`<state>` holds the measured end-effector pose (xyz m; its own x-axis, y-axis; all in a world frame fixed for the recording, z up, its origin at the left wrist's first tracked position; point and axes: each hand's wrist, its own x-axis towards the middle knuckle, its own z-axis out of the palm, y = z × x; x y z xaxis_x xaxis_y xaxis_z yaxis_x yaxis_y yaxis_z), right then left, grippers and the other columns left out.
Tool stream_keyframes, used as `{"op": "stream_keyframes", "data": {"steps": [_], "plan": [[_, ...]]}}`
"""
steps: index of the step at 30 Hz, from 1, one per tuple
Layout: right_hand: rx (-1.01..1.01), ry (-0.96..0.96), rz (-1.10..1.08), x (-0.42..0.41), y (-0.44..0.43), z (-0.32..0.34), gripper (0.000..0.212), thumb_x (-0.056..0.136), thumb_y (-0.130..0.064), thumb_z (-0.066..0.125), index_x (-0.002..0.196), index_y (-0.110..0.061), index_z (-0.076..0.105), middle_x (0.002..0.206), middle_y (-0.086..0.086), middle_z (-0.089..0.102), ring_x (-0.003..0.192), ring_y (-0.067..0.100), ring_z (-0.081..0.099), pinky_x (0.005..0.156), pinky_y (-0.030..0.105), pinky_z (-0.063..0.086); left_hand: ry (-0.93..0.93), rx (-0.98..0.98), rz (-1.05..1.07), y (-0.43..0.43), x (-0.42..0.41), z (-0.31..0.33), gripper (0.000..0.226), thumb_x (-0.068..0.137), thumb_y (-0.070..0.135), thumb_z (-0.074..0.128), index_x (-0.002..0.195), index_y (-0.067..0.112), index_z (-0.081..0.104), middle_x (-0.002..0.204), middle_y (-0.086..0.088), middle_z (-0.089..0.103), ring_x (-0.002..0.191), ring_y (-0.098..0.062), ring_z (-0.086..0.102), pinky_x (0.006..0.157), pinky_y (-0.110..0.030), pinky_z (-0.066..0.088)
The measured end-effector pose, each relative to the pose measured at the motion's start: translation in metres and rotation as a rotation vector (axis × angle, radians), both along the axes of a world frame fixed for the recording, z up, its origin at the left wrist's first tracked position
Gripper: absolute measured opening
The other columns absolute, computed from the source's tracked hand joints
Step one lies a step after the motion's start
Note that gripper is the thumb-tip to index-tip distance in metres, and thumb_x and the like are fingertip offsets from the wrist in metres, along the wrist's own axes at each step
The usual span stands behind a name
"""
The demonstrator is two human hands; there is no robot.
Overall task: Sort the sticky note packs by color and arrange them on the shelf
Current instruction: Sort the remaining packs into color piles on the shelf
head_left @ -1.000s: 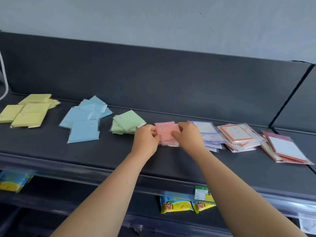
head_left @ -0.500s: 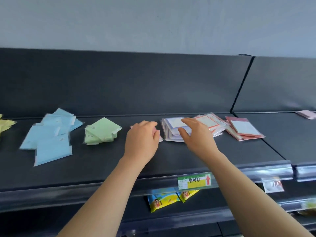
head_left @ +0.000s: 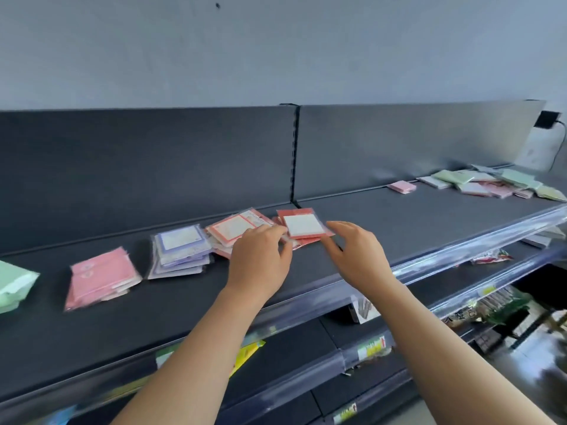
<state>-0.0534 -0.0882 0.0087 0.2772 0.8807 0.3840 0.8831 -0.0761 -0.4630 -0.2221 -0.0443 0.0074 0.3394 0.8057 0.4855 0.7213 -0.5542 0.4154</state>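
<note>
Over the middle of the dark grey metal shelf (head_left: 405, 234) I have both hands low, one on either side of a single pile. The left hand (head_left: 260, 259) is knuckles-up with its fingers bent down. Its tips lie against the left edge of the stack of red-framed, white-centred sticky note packs in clear wrap (head_left: 302, 227). The knuckles hide that grip on my feed, so I cannot tell whether it pinches a pack or only touches. The right hand (head_left: 359, 256) has a loose, wide grip, fingers straight and spread, holding nothing. Its forefinger is just beside the pile's right edge.

Outward to the left, just beside that pile, lies a stack of orange-framed packs (head_left: 233, 230), partly behind the left hand's fingers. Next comes a stack of purple-framed packs (head_left: 181, 250), then a fanned stack of plain pink packs (head_left: 101, 274). Some pale green packs (head_left: 12, 283) sit at the picture's edge. On the next shelf section to the right, one pink pack (head_left: 402, 187) lies alone, and beyond it a mixed heap of green, pink and white packs (head_left: 491, 184). The lower shelves (head_left: 306, 348) carry price tags and blurred goods.
</note>
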Motion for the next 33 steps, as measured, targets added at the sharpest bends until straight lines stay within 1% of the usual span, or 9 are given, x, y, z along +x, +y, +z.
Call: {"op": "stream_keyframes", "data": {"steps": [2, 4, 7, 12, 17, 24, 29, 31, 33], "plan": [[-0.020, -0.005, -0.020, 0.042, -0.005, 0.001, 0.040, 0.097, -0.031, 0.051, 0.131, -0.011, 0.057, 0.136, 0.003, 0.057, 0.126, 0.021, 0.050, 0.100, 0.032, 0.040, 0.001, -0.005, -0.013, 0.000, 0.040, 0.000, 0.028, 0.095, 0.026, 0.053, 0.117, 0.016, 0.068, 0.109, -0.003, 0.069, 0.101, -0.026, 0.058, 0.086, -0.038, 0.048], [-0.038, -0.010, -0.035, 0.083, -0.008, 0.003, 0.043, 0.097, -0.032, 0.050, 0.136, -0.015, 0.053, 0.141, 0.000, 0.052, 0.130, 0.018, 0.046, 0.103, 0.029, 0.036, 0.000, -0.007, -0.020, 0.001, 0.081, 0.000, 0.028, 0.096, 0.027, 0.052, 0.117, 0.016, 0.068, 0.110, -0.002, 0.069, 0.103, -0.026, 0.059, 0.085, -0.036, 0.048], [-0.045, -0.005, -0.055, 0.140, -0.011, 0.002, 0.043, 0.097, -0.032, 0.051, 0.136, -0.015, 0.053, 0.141, 0.001, 0.053, 0.130, 0.019, 0.047, 0.104, 0.029, 0.036, 0.014, -0.023, -0.026, 0.002, 0.139, 0.000, 0.033, 0.096, 0.031, 0.052, 0.126, 0.020, 0.062, 0.118, 0.001, 0.066, 0.110, -0.024, 0.056, 0.091, -0.035, 0.043], [-0.064, 0.022, -0.071, 0.216, -0.009, -0.005, 0.043, 0.097, -0.031, 0.051, 0.137, -0.015, 0.052, 0.141, 0.001, 0.053, 0.130, 0.019, 0.047, 0.106, 0.031, 0.037, 0.057, -0.059, -0.043, 0.011, 0.218, -0.003, 0.036, 0.098, 0.033, 0.049, 0.131, 0.022, 0.058, 0.120, 0.003, 0.063, 0.110, -0.022, 0.055, 0.092, -0.035, 0.044], [-0.083, 0.046, -0.092, 0.282, 0.009, -0.012, 0.044, 0.097, -0.033, 0.051, 0.137, -0.016, 0.052, 0.141, 0.000, 0.052, 0.129, 0.019, 0.048, 0.106, 0.032, 0.037, 0.084, -0.084, -0.052, 0.036, 0.283, -0.004, 0.036, 0.098, 0.033, 0.049, 0.130, 0.021, 0.058, 0.118, 0.001, 0.063, 0.108, -0.024, 0.055, 0.091, -0.035, 0.043], [-0.081, 0.049, -0.157, 0.365, 0.056, -0.010, 0.042, 0.096, -0.031, 0.051, 0.136, -0.016, 0.054, 0.140, 0.001, 0.053, 0.129, 0.020, 0.048, 0.105, 0.030, 0.035, 0.133, -0.107, -0.080, 0.086, 0.368, -0.005, 0.037, 0.098, 0.035, 0.049, 0.132, 0.021, 0.056, 0.119, 0.001, 0.062, 0.110, -0.024, 0.054, 0.093, -0.035, 0.044], [-0.082, 0.064, -0.202, 0.420, 0.078, -0.005, 0.042, 0.097, -0.030, 0.052, 0.136, -0.015, 0.053, 0.140, 0.003, 0.053, 0.129, 0.020, 0.047, 0.104, 0.028, 0.033, 0.156, -0.140, -0.099, 0.116, 0.424, -0.004, 0.033, 0.096, 0.034, 0.050, 0.124, 0.019, 0.060, 0.115, -0.002, 0.062, 0.107, -0.025, 0.054, 0.089, -0.036, 0.046], [-0.087, 0.062, -0.216, 0.442, 0.085, -0.005, 0.042, 0.097, -0.030, 0.052, 0.136, -0.015, 0.054, 0.139, 0.004, 0.054, 0.129, 0.021, 0.047, 0.104, 0.028, 0.033, 0.167, -0.160, -0.094, 0.125, 0.444, -0.005, 0.032, 0.096, 0.033, 0.051, 0.122, 0.018, 0.061, 0.116, -0.003, 0.061, 0.107, -0.026, 0.053, 0.087, -0.036, 0.046], [-0.094, 0.064, -0.216, 0.466, 0.094, -0.007, 0.041, 0.097, -0.029, 0.052, 0.135, -0.014, 0.054, 0.137, 0.005, 0.055, 0.128, 0.022, 0.047, 0.103, 0.029, 0.033, 0.190, -0.172, -0.076, 0.134, 0.463, -0.008, 0.032, 0.096, 0.033, 0.050, 0.123, 0.017, 0.060, 0.122, -0.003, 0.059, 0.110, -0.027, 0.051, 0.088, -0.036, 0.046]]}}
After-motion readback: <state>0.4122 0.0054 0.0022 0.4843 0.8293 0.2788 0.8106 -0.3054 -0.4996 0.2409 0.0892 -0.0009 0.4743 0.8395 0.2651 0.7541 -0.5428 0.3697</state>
